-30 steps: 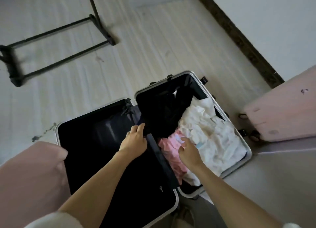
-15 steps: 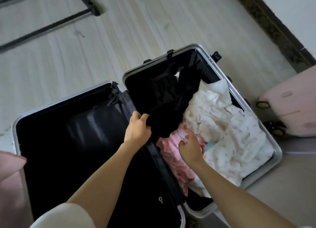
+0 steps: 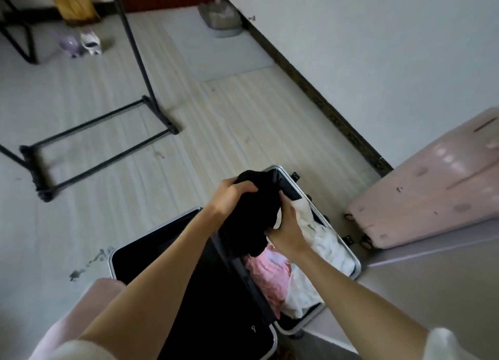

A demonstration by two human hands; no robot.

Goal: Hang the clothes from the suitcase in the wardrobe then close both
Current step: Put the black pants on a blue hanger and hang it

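Observation:
A black suitcase (image 3: 356, 268) with a silver rim lies open on the floor. Its right half holds a pink garment (image 3: 270, 273) and white clothes (image 3: 326, 246); its left half (image 3: 167, 251) holds nothing I can see. A bunched black garment (image 3: 251, 219) hangs above the suitcase. My left hand (image 3: 229, 195) grips its top. My right hand (image 3: 286, 227) holds its right side lower down.
A black metal clothes rack (image 3: 108, 143) stands on the pale wood floor to the upper left. A pink closed suitcase (image 3: 432, 192) stands at the right by the white wall. My knee (image 3: 89, 305) in pink cloth is at the lower left.
Both hands have lifted the black garment up out of the suitcase. My right hand left the pink garment and took hold of the black one. My head tilted up, showing more of the room.

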